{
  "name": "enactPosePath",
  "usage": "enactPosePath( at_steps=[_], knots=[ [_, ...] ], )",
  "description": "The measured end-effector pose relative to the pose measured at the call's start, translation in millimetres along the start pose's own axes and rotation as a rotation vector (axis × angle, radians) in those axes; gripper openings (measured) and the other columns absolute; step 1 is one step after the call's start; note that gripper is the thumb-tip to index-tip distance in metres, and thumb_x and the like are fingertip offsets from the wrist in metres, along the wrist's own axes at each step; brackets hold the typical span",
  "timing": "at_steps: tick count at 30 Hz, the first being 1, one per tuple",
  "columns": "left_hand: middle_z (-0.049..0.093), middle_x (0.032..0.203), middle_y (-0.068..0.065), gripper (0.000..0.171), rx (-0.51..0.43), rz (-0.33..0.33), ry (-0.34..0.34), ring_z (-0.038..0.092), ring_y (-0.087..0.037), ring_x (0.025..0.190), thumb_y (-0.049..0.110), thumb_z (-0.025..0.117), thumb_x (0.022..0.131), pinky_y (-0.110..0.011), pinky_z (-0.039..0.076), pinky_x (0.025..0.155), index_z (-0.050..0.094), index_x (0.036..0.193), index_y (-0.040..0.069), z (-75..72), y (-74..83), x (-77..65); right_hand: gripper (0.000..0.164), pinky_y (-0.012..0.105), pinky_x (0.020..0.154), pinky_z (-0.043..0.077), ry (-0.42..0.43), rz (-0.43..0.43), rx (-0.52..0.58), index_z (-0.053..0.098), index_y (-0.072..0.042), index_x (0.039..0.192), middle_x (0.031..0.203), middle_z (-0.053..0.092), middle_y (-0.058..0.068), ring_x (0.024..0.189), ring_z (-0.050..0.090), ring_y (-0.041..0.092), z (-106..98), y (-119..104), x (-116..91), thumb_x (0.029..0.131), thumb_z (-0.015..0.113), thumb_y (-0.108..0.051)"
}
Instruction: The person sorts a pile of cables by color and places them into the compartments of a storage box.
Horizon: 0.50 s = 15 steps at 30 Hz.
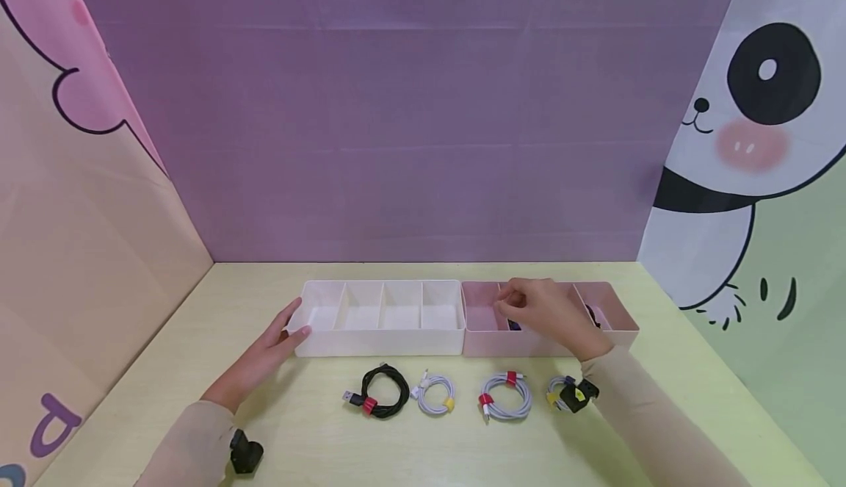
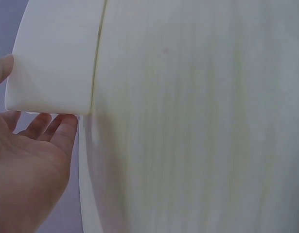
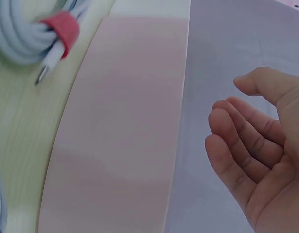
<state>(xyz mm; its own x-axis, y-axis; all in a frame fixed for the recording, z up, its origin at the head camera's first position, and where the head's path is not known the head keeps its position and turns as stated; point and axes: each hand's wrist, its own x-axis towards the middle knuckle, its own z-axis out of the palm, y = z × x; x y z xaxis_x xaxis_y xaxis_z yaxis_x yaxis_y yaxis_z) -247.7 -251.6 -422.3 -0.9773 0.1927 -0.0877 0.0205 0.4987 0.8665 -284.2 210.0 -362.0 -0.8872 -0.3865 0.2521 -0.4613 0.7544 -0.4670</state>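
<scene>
My left hand (image 1: 267, 355) rests against the left end of a white four-compartment box (image 1: 380, 343), its fingers along the end wall and its thumb near the front corner. In the left wrist view the fingertips (image 2: 66, 121) touch that wall. Above the pink divided box (image 1: 515, 346) hovers my right hand (image 1: 545, 311), holding nothing, its fingers loosely bent. Inside the pink box a dark item (image 1: 514, 325) shows just below the fingers, and a black cable (image 1: 593, 316) lies further right, each partly hidden.
In front of the boxes lie a coiled black USB cable (image 1: 385, 391) with a red strap, a small white cable (image 1: 435, 396) with a yellow strap, and a white cable (image 1: 506, 397) with red straps. Another yellow-strapped white cable (image 1: 557, 393) is partly covered by the right wrist camera.
</scene>
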Motion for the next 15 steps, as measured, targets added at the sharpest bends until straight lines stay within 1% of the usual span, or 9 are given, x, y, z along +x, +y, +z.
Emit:
enactPosePath(
  at_steps=[4,8,12,15],
  knots=[
    [-0.004,0.165,-0.025,0.082,0.003,0.002,0.004,0.011,-0.054,0.145,0.052,0.048,0.104,-0.07,0.015,0.112,-0.002,0.163,0.023,-0.5,-0.3,0.4,0.011,0.026,0.063,0.053,-0.002,-0.048,0.007,0.073,-0.009,0.099,0.079,0.066,-0.007,0.07,0.058,0.01,3,-6,0,0.093,0.071,-0.018],
    [-0.005,0.164,-0.025,0.082,0.003,0.009,0.002,0.01,-0.054,0.145,0.053,0.047,0.103,-0.069,0.015,0.112,-0.003,0.162,0.024,-0.6,-1.3,0.5,0.01,0.025,0.063,0.053,0.002,-0.09,0.03,0.073,-0.008,0.097,0.077,0.066,-0.009,0.069,0.059,0.007,8,-11,1,0.092,0.072,-0.017],
    [-0.005,0.165,-0.024,0.082,0.003,-0.005,0.0,0.009,-0.054,0.146,0.052,0.047,0.104,-0.07,0.014,0.112,-0.003,0.162,0.025,-0.2,-2.0,0.9,0.008,0.024,0.064,0.053,0.031,-0.139,0.036,0.075,-0.007,0.094,0.076,0.066,-0.01,0.068,0.058,0.005,14,-18,2,0.09,0.073,-0.013],
    [-0.006,0.165,-0.023,0.082,0.002,-0.01,0.001,0.008,-0.054,0.146,0.051,0.047,0.104,-0.07,0.014,0.112,-0.004,0.162,0.026,-0.2,-2.4,1.3,0.006,0.023,0.063,0.053,0.037,-0.168,0.047,0.075,-0.006,0.093,0.075,0.065,-0.009,0.068,0.057,0.005,18,-25,3,0.089,0.073,-0.01]
  ],
)
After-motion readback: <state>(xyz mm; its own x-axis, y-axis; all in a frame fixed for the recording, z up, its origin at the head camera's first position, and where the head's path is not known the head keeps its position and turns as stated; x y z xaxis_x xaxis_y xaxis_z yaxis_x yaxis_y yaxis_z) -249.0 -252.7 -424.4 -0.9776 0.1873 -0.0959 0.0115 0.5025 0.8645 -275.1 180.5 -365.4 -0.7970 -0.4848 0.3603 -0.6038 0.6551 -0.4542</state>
